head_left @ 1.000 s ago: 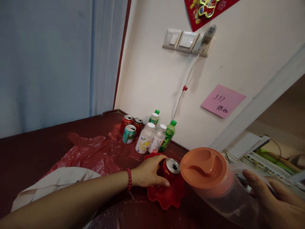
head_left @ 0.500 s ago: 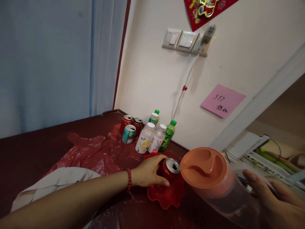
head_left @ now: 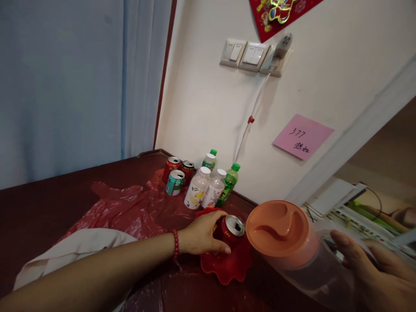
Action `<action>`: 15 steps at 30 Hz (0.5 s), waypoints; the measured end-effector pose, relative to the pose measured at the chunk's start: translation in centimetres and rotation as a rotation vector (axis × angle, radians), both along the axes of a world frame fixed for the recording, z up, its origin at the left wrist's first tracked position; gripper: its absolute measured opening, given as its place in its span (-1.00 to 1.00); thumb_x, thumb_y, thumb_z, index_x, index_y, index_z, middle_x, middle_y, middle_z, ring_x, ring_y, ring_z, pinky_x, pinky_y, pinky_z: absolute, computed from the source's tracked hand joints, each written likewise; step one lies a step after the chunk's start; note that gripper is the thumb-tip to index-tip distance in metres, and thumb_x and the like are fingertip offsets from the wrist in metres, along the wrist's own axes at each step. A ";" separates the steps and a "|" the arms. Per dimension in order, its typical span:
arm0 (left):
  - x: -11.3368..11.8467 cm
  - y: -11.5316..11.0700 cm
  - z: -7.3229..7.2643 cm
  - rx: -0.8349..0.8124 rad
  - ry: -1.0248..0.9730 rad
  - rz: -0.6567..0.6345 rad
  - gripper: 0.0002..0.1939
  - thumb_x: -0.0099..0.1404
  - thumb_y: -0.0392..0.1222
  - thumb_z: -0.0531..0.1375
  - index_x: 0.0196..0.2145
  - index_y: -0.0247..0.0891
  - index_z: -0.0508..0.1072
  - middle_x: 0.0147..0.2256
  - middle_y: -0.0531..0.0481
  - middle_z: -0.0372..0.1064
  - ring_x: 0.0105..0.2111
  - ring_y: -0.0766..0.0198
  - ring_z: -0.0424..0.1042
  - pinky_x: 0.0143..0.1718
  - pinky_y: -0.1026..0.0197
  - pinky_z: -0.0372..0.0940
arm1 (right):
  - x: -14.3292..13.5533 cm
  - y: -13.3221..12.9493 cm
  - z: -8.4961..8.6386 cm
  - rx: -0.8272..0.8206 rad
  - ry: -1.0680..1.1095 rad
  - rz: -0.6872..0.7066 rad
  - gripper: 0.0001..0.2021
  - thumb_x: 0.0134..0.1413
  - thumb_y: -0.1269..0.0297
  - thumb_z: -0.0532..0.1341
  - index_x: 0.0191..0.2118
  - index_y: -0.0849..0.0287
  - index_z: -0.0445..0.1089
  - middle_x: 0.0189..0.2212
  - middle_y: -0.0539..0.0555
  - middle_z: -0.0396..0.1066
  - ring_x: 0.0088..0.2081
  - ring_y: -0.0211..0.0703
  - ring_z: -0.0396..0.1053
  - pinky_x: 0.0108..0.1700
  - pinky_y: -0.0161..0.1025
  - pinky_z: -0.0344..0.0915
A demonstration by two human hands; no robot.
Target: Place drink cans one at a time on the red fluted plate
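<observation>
Cloth (head_left: 78, 247) and red plastic bag (head_left: 120, 208) are spread on the dark red table (head_left: 42, 199) at the left, with three opened cans (head_left: 175, 182) and a group of capped bottles (head_left: 196, 190) stood behind. Over the scalloped red dish (head_left: 227, 268), an opened red can (head_left: 229, 232) is held tilted by the left hand (head_left: 203, 234), its thumb and fingers curved apart around the sides. Just right of that can, the orange-lidded pitcher (head_left: 279, 229) is held tilted by the right hand (head_left: 373, 264), whose fingers are wrapped around the handle, partly hidden.
</observation>
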State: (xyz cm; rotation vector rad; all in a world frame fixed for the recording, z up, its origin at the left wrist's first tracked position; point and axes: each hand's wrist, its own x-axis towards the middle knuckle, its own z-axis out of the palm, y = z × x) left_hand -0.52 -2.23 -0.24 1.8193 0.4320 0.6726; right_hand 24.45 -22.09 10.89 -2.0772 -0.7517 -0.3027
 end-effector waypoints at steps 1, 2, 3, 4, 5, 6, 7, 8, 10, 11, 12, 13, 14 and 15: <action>0.0 0.0 0.0 -0.001 0.002 -0.001 -0.16 -0.07 -0.06 0.60 0.16 -0.14 0.44 0.12 -0.16 0.51 0.09 -0.11 0.50 0.14 -0.09 0.39 | -0.1 0.0 0.1 0.003 -0.002 0.002 -0.48 0.05 -0.41 0.28 -0.31 -0.01 0.51 -0.52 -0.06 0.37 -0.33 0.04 0.34 -0.35 -0.12 0.13; 0.0 0.0 0.1 0.001 0.006 0.002 -0.15 -0.07 -0.06 0.60 0.16 -0.15 0.44 0.12 -0.16 0.51 0.08 -0.11 0.51 0.14 -0.09 0.39 | -0.1 -0.1 0.1 0.010 0.000 0.005 -0.49 0.05 -0.40 0.29 -0.30 -0.02 0.51 -0.53 -0.06 0.37 -0.32 0.04 0.34 -0.35 -0.12 0.14; 0.0 0.0 0.1 0.006 0.013 0.005 -0.15 -0.08 -0.07 0.60 0.16 -0.16 0.44 0.12 -0.16 0.51 0.08 -0.11 0.51 0.14 -0.10 0.39 | -0.1 -0.2 0.1 0.012 0.001 0.008 -0.50 0.05 -0.39 0.29 -0.29 -0.02 0.51 -0.52 -0.06 0.38 -0.32 0.04 0.34 -0.34 -0.11 0.14; -0.1 -0.1 0.3 0.011 0.020 0.010 -0.15 -0.08 -0.07 0.60 0.16 -0.17 0.44 0.11 -0.17 0.51 0.07 -0.11 0.51 0.14 -0.11 0.38 | -0.1 -0.2 0.1 0.013 0.004 0.006 -0.50 0.05 -0.39 0.29 -0.28 -0.02 0.51 -0.52 -0.06 0.38 -0.32 0.05 0.34 -0.34 -0.11 0.15; -0.1 -0.1 0.4 0.018 0.027 0.012 -0.14 -0.08 -0.07 0.60 0.16 -0.18 0.44 0.11 -0.18 0.51 0.08 -0.12 0.50 0.15 -0.12 0.38 | 0.0 -0.3 0.1 0.013 0.006 0.003 -0.50 0.04 -0.40 0.29 -0.28 -0.03 0.51 -0.52 -0.05 0.39 -0.31 0.05 0.34 -0.34 -0.10 0.15; -0.2 -0.1 0.5 0.022 0.032 0.014 -0.14 -0.08 -0.08 0.60 0.16 -0.19 0.44 0.11 -0.18 0.51 0.08 -0.13 0.50 0.16 -0.13 0.37 | 0.0 -0.4 0.2 0.010 0.011 -0.004 -0.49 0.02 -0.41 0.28 -0.29 -0.03 0.51 -0.52 -0.05 0.40 -0.32 0.05 0.34 -0.34 -0.10 0.15; -0.2 -0.1 0.5 0.024 0.035 0.013 -0.15 -0.08 -0.08 0.59 0.16 -0.20 0.44 0.11 -0.18 0.51 0.08 -0.13 0.49 0.16 -0.13 0.37 | 0.0 -0.4 0.2 0.005 0.020 -0.010 -0.48 0.01 -0.42 0.28 -0.30 -0.02 0.51 -0.53 -0.05 0.39 -0.34 0.04 0.33 -0.36 -0.11 0.14; -0.2 -0.1 0.5 0.023 0.036 0.011 -0.15 -0.07 -0.08 0.59 0.16 -0.19 0.44 0.12 -0.18 0.51 0.08 -0.13 0.49 0.16 -0.13 0.37 | 0.0 -0.4 0.3 0.000 0.024 -0.009 -0.47 0.00 -0.43 0.28 -0.32 -0.02 0.51 -0.54 -0.06 0.38 -0.35 0.03 0.32 -0.38 -0.12 0.12; -0.2 -0.1 0.5 0.023 0.035 0.005 -0.16 -0.06 -0.06 0.59 0.17 -0.17 0.43 0.11 -0.17 0.51 0.08 -0.12 0.50 0.14 -0.11 0.38 | -0.2 -0.3 0.4 0.003 0.027 -0.005 -0.48 0.02 -0.41 0.29 -0.32 -0.02 0.50 -0.55 -0.07 0.37 -0.37 0.01 0.29 -0.39 -0.12 0.10; -0.2 -0.1 0.4 0.020 0.032 0.001 -0.16 -0.05 -0.06 0.59 0.17 -0.16 0.43 0.11 -0.16 0.51 0.08 -0.12 0.50 0.14 -0.10 0.38 | -0.3 -0.2 0.5 0.008 0.027 0.000 -0.50 0.03 -0.40 0.29 -0.32 -0.02 0.50 -0.55 -0.07 0.37 -0.37 0.01 0.29 -0.39 -0.12 0.10; -0.1 0.0 0.3 0.018 0.030 -0.001 -0.16 -0.06 -0.04 0.59 0.17 -0.15 0.43 0.11 -0.16 0.51 0.08 -0.12 0.50 0.13 -0.09 0.38 | -0.5 -0.1 0.5 0.014 0.031 0.003 -0.51 0.05 -0.38 0.30 -0.31 -0.02 0.50 -0.54 -0.07 0.37 -0.36 0.02 0.30 -0.37 -0.12 0.10; -0.1 0.0 0.2 0.017 0.029 -0.003 -0.15 -0.06 -0.03 0.59 0.17 -0.15 0.43 0.11 -0.16 0.52 0.08 -0.12 0.50 0.13 -0.08 0.38 | -0.6 0.0 0.6 0.022 0.034 0.001 -0.53 0.06 -0.36 0.30 -0.32 -0.02 0.49 -0.54 -0.07 0.37 -0.34 0.02 0.31 -0.35 -0.12 0.11; -0.1 0.0 0.1 0.016 0.029 -0.003 -0.14 -0.06 -0.02 0.59 0.17 -0.15 0.43 0.11 -0.16 0.52 0.08 -0.11 0.50 0.12 -0.08 0.38 | -0.6 0.1 0.6 0.029 0.033 -0.003 -0.53 0.07 -0.36 0.30 -0.32 -0.02 0.49 -0.53 -0.07 0.37 -0.32 0.03 0.32 -0.34 -0.11 0.12; -0.1 0.0 0.1 0.015 0.028 -0.001 -0.14 -0.06 -0.01 0.60 0.17 -0.15 0.43 0.11 -0.16 0.52 0.07 -0.11 0.51 0.12 -0.07 0.39 | -0.6 0.1 0.5 0.026 0.041 -0.004 -0.53 0.07 -0.36 0.30 -0.31 -0.03 0.50 -0.52 -0.07 0.38 -0.31 0.04 0.33 -0.34 -0.12 0.12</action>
